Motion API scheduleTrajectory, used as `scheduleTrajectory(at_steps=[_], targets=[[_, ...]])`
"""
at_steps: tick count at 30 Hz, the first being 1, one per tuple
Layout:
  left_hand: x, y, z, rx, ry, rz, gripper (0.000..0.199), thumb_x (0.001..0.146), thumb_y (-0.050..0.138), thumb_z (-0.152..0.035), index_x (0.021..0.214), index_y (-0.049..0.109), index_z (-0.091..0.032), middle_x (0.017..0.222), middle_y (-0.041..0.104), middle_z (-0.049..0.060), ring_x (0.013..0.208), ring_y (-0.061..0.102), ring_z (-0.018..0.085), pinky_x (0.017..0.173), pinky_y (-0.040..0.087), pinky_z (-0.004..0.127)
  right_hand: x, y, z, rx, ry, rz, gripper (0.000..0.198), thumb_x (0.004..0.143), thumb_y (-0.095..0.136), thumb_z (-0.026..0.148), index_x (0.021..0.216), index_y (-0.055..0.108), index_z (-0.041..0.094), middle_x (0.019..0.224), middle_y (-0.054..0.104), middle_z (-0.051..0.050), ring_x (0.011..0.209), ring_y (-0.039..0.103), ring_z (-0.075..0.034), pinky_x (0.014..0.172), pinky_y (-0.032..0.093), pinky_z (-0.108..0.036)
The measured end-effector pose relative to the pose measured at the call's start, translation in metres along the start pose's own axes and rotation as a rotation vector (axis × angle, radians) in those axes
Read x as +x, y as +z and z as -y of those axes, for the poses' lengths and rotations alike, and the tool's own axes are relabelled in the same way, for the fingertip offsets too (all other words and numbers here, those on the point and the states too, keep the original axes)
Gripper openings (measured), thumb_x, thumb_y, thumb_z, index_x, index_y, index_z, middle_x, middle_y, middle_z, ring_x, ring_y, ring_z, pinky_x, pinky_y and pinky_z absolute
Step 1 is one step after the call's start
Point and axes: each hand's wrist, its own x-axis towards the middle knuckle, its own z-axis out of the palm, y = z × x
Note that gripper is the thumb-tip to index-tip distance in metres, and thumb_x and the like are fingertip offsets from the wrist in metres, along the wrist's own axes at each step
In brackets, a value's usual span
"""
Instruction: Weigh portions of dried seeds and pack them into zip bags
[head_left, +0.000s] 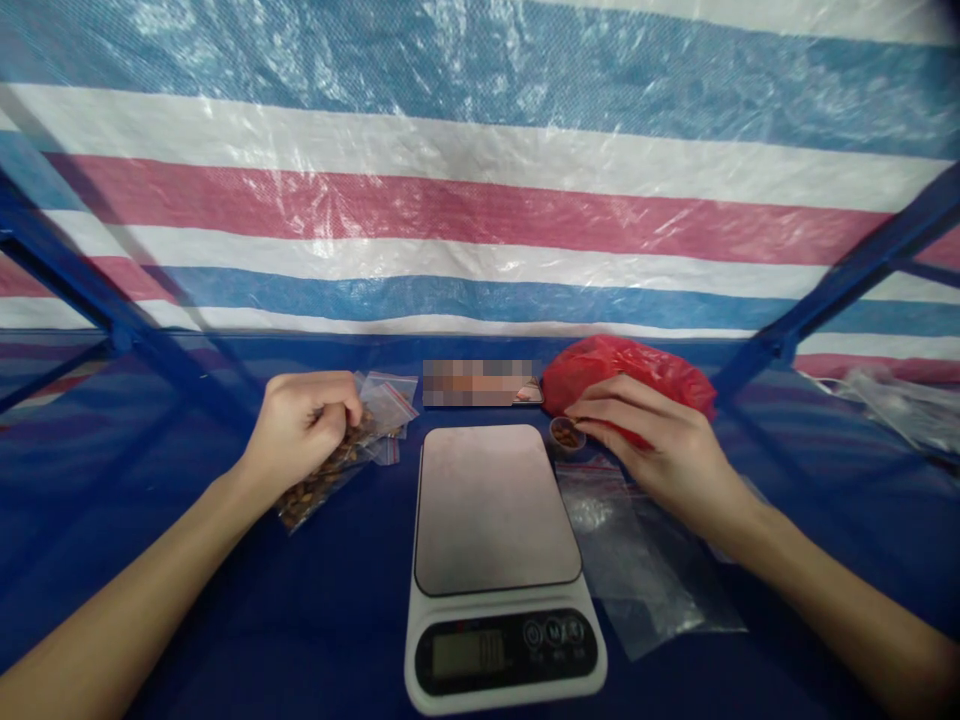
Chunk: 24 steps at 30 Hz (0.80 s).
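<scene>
My left hand [307, 425] is curled into a fist over small clear zip bags [322, 485] of brown pieces, which look like beans or nuts. Whatever sits inside the fist is hidden. With fingertips and thumb pinched together, my right hand [652, 435] grips the rim of a small clear cup [568, 435] holding a few brown pieces. Between my hands stands a white kitchen scale [495, 510] with a metal plate; nothing lies on it, and its dim display seems to read zero. Flat clear zip bags [637, 560] lie right of the scale, partly under my right wrist.
A red plastic bag [622, 365] bulges behind my right hand. Behind the scale lies a flat object [480, 385], mostly blurred out. Blue metal bars [840, 275] slant at both sides. Striped plastic sheeting [480, 200] hangs behind; crumpled clear plastic [892, 405] lies far right.
</scene>
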Motion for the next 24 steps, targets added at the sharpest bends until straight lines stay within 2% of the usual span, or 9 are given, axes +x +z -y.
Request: scheduleTrajectory(at_steps=[7, 16, 24], targets=[[-0.002, 0.001, 0.000, -0.021, -0.039, 0.013, 0.034, 0.075, 0.041, -0.004, 0.054, 0.062, -0.020, 0.055, 0.063, -0.003, 0.049, 0.060, 0.010, 0.054, 0.043, 0.023, -0.004, 0.003, -0.004, 0.027, 0.034, 0.093, 0.025, 0.107, 0.058, 0.015, 0.114, 0.079, 0.027, 0.112, 0.077, -0.007, 0.102, 0.075, -0.023, 0.087, 0.064, -0.035], [-0.004, -0.001, 0.004, 0.031, -0.051, -0.004, 0.032, 0.075, 0.042, -0.006, 0.055, 0.063, -0.019, 0.056, 0.066, -0.003, 0.049, 0.061, 0.010, 0.054, 0.044, 0.022, -0.004, 0.004, -0.003, 0.047, 0.011, 0.122, 0.035, 0.105, 0.053, 0.009, 0.120, 0.079, 0.028, 0.117, 0.078, -0.007, 0.106, 0.076, -0.022, 0.091, 0.065, -0.035], [-0.006, -0.001, 0.009, 0.046, -0.043, 0.006, 0.032, 0.076, 0.042, -0.005, 0.057, 0.064, -0.018, 0.057, 0.066, -0.004, 0.052, 0.063, 0.009, 0.056, 0.044, 0.021, -0.005, 0.003, -0.001, 0.033, 0.016, 0.154, 0.028, 0.107, 0.056, 0.014, 0.122, 0.077, 0.025, 0.113, 0.077, -0.008, 0.102, 0.075, -0.021, 0.087, 0.064, -0.033]])
